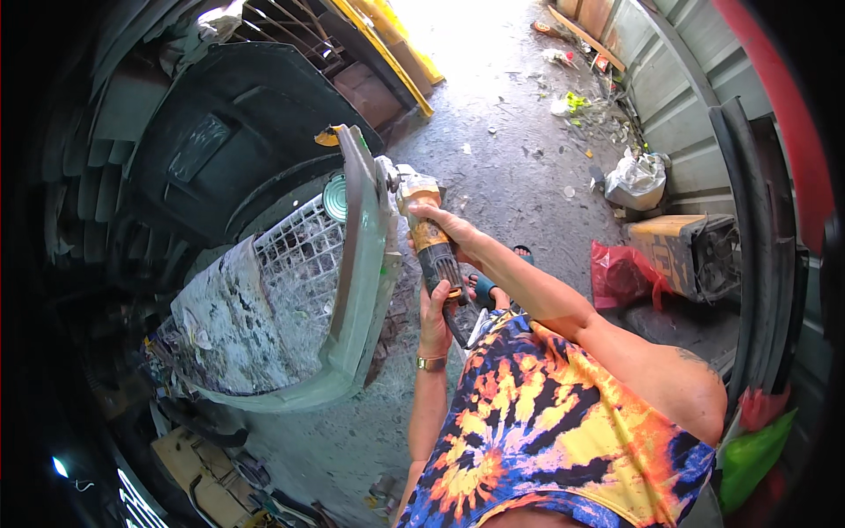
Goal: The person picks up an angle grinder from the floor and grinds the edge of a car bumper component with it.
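Note:
A yellow and black angle grinder is held at a slant, its head up beside the right rim of a large grey molded panel. My right hand grips the grinder's upper body. Lower down, my left hand, with a watch at the wrist, is closed round its rear end. A white grid mesh and a patchy whitish sheet show inside the panel. Whether the grinder's disc touches the rim cannot be told.
A black molded hood-shaped panel stands behind. A yellow board leans at the top. Along the right corrugated wall lie litter, a white bag, red plastic, a yellow-grey case and long black strips. Cardboard lies lower left.

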A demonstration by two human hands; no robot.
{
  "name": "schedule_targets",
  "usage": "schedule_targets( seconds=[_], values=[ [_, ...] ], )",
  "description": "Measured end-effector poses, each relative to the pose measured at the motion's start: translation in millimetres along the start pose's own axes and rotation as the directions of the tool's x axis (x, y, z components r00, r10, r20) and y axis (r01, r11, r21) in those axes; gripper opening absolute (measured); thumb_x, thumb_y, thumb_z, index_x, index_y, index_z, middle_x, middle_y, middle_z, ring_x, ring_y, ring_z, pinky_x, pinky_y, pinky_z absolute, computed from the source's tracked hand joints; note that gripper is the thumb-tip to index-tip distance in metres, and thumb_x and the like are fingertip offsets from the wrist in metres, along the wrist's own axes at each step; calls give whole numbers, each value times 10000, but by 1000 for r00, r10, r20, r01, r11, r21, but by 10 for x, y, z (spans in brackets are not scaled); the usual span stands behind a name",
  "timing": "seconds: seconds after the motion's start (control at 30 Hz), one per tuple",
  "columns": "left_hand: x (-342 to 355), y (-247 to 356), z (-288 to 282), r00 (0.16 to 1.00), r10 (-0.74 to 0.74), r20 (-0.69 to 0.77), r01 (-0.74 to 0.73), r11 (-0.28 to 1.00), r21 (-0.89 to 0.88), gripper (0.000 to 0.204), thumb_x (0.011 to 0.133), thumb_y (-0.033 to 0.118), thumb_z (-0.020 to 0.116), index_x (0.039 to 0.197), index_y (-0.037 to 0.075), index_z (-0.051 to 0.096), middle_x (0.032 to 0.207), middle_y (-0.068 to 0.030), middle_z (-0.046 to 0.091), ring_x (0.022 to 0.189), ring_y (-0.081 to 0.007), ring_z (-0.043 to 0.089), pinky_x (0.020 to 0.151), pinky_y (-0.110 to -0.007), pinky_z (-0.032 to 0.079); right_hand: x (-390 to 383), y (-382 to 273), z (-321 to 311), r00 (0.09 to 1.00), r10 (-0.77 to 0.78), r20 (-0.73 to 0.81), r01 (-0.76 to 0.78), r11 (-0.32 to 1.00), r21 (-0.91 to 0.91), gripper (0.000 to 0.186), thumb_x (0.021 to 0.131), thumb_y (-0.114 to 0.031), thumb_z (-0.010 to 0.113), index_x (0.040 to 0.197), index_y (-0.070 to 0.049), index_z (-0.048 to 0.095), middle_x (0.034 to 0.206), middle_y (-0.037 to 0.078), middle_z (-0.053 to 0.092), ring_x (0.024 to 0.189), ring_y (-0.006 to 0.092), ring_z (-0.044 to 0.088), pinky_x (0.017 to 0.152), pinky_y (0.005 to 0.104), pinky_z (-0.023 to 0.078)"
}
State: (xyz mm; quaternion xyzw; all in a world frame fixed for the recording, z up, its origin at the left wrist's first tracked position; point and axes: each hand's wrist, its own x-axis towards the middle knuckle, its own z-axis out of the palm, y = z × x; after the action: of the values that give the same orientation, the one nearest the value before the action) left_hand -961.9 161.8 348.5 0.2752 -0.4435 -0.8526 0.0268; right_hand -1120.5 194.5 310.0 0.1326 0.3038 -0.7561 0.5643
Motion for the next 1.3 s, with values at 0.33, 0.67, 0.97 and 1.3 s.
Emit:
schedule_targets(
  seconds=[0.33,0.67,0.97,1.3],
  values=[
    [-27,0,-52,999,1,35,0,1000,-29,428,947,317,557,1202,-19,490,1008,-146,626,842,-212,655,795,-374,547,-40,9,42,1000,27,13,-26,999,-29,618,779,-459,748,1088,22,515,830,131,626,677,209,663,641,333,595],
    [-18,-27,-30,1000,5,30,-4,1000,-30,424,951,301,555,1218,-18,477,1006,-144,630,830,-210,658,790,-374,555,-25,-6,1,999,4,35,-4,1000,-12,600,784,-445,748,1089,11,505,838,121,625,691,203,670,637,335,600],
    [-89,33,-43,999,-11,38,11,1000,10,418,952,290,553,1239,-1,462,1021,-139,634,838,-204,662,796,-369,553,-120,15,87,1000,-12,5,12,1000,-13,589,776,-450,753,1078,-7,511,832,111,625,692,191,667,634,327,596],
    [334,606,-345,857,511,67,-203,216,955,492,883,223,676,1291,11,502,1215,-158,555,1121,-284,543,976,-392,426,-201,-455,-458,929,-352,-110,329,926,-186,490,774,-324,777,1078,-34,526,808,88,626,632,172,639,595,318,564]
  ],
)
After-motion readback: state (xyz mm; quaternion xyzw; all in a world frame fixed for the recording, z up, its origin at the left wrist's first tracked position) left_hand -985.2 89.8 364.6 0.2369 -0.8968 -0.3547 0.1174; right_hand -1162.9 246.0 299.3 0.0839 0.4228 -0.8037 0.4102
